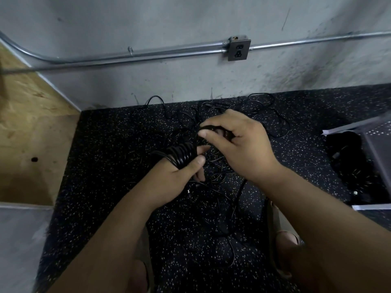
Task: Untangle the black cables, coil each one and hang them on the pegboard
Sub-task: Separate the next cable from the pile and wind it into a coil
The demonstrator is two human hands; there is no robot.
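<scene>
Two bare forearms reach in from the bottom edge; the left hand (179,176) is wrapped in one coil of thick black cable (182,155), several turns lying side by side across the palm and pinned there by the thumb, fingers curled under; the right hand (243,149), just beside and above it, pinches a looped stretch of black cable (211,129) between thumb and curled fingers. Under both hands a tangle of thinner black cables (220,176) sprawls over the black, white-flecked rubber floor (110,144), its loops running to the foot of the wall; how many cables are in it I cannot tell. Two feet in tan sandals show at the floor's near edge, one (143,261) under the left arm, one (283,240) under the right. By the floor's right edge lies one grey perforated panel (378,144), tilted, with a dark heap of black items (347,157) beside it. Along the grey concrete wall (169,24) run two metal conduit pipes (148,52) and one metal outlet box (239,49) with two sockets; one plywood sheet (31,123) closes the left corner.
</scene>
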